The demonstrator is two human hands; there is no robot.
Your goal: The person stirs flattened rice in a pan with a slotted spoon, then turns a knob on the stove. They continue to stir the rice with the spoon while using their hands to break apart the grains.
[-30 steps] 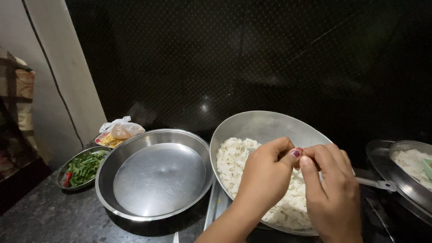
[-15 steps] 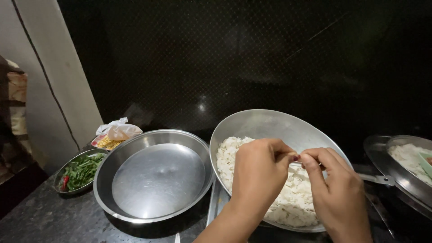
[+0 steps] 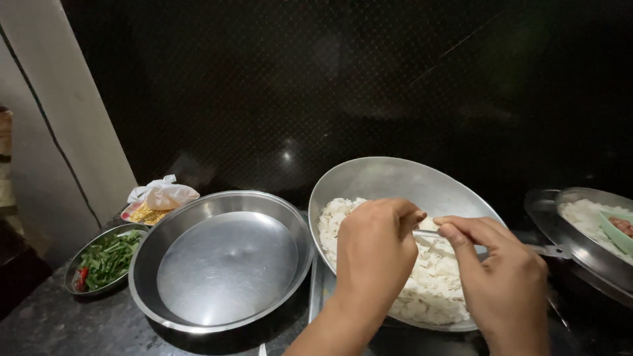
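Head view. I log the surroundings first. An empty steel pan [image 3: 224, 264] sits left of centre on the dark speckled counter [image 3: 46, 326]. Further left is a small bowl of green leaves [image 3: 105, 260] with a red bit in it; behind that, a plate of yellow bits [image 3: 146, 213] with a white plastic bag [image 3: 165, 194] on top. At the right edge a dark pan [image 3: 580, 247] holds pale food and a green spoon [image 3: 616, 231]; its metal handle points toward the hands. A black wall stands behind everything.

The tilted steel dish [image 3: 389, 181] holds the white flakes [image 3: 428, 277], heaped in its lower half. My hands cover the middle of the heap.

Left hand [image 3: 376, 254]: back up, fingers curled, tips pinched together on a white flake [image 3: 428, 224]. Right hand [image 3: 504, 283]: fingertips pinch the same flake from the opposite side. Both hover just above the heap.
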